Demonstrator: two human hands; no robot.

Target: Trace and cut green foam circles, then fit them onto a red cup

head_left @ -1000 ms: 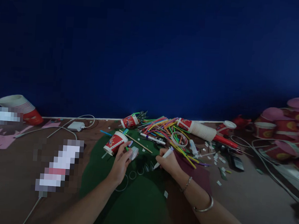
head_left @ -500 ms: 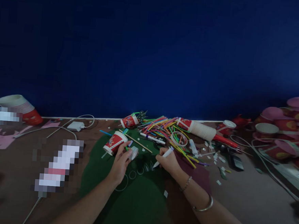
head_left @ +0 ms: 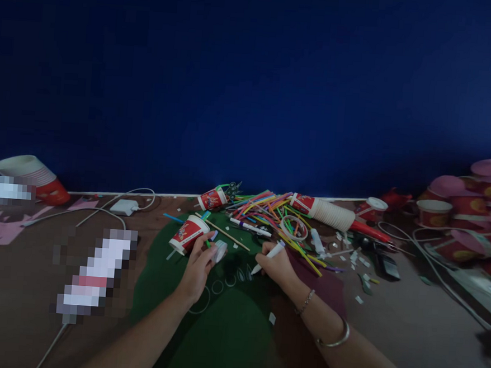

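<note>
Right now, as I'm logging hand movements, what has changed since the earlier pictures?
Very little: the tip of the white marker in the right hand seems to have shifted slightly up and left in the picture. Nothing was taken hold of or let go. The left hand keeps its small whitish item; the coloured straws look unmoved.

White marker (head_left: pixel 273 251), dark green sheet (head_left: pixel 226 339) with pale outlines (head_left: pixel 217 287), multicoloured straws (head_left: pixel 261 205).
</note>
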